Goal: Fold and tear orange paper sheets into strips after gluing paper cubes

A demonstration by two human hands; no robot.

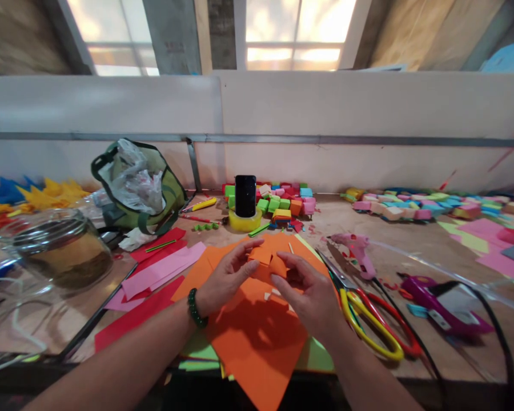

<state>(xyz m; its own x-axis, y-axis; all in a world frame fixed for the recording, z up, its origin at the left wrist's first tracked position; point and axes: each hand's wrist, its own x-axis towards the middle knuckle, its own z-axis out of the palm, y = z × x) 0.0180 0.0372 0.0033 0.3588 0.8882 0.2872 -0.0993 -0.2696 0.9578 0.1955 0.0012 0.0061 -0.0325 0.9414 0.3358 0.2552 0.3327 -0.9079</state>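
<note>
Both hands hold a small folded orange paper piece above a pile of orange paper sheets. My left hand, with a green bead bracelet at the wrist, pinches its left side between thumb and fingers. On the right side, the thumb and fingers of my right hand close round the curled edge of the paper. Small white pieces lie on the orange sheets just below the hands. Green sheets stick out from beneath the orange ones.
Scissors, a pink glue gun and a purple device lie right. Left are red and pink paper, a glass jar and a green bag. Behind stand a phone and paper blocks.
</note>
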